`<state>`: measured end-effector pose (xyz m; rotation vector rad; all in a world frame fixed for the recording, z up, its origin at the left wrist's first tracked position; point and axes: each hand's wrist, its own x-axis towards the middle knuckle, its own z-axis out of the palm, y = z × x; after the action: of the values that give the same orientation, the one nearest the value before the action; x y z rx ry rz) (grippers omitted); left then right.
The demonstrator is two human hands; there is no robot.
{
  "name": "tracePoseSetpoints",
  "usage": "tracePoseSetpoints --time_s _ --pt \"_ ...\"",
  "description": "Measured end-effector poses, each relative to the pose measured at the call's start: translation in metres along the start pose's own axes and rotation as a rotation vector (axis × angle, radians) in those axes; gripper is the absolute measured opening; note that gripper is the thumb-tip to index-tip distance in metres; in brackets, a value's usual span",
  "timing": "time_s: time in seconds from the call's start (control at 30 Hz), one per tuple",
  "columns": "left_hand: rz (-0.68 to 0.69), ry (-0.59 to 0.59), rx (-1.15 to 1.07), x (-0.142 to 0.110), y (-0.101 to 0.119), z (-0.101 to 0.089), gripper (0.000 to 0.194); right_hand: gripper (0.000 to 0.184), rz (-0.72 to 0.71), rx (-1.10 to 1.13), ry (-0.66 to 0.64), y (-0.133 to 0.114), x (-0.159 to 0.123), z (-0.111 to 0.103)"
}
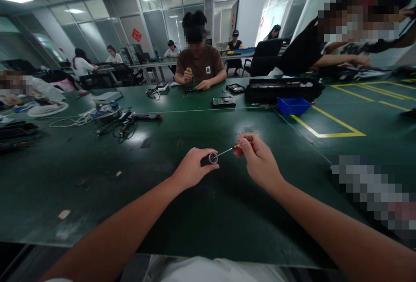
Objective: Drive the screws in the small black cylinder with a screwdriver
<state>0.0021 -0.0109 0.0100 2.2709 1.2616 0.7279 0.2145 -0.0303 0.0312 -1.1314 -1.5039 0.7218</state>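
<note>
Fingers of my left hand (194, 167) wrap round a short black cylinder (209, 159) whose round, silver-rimmed end faces me. My right hand (256, 156) grips a screwdriver (225, 152) by its reddish handle. The thin metal shaft points left, and its tip meets the open end of the cylinder; whether it touches a screw inside is too small to tell. Both hands are held above the green tabletop (182, 225), close to its front edge.
Cables (125, 126) and a black-and-red pen-like tool (147, 117) lie at left. Beyond my hands are a circuit-board part (223, 101), a blue bin (294, 106) and a long black casing (282, 89). A co-worker (199, 63) sits opposite; others work at right. A blurred object (373, 191) lies right.
</note>
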Motion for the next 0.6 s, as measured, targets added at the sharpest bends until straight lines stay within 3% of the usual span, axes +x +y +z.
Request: tracePoseSetpoints --time_s 0.33,0.6 --pt "0.008 0.017 0.002 0.001 -0.0023 -0.0005 0.036 0.02 -0.12 -0.173 -0.098 0.0018 -0.0048 -0.0027" --pt "0.012 0.046 0.005 0.0016 -0.0066 0.0015 0.037 0.016 -0.193 -0.285 -0.094 -0.0026 -0.008 -0.0026"
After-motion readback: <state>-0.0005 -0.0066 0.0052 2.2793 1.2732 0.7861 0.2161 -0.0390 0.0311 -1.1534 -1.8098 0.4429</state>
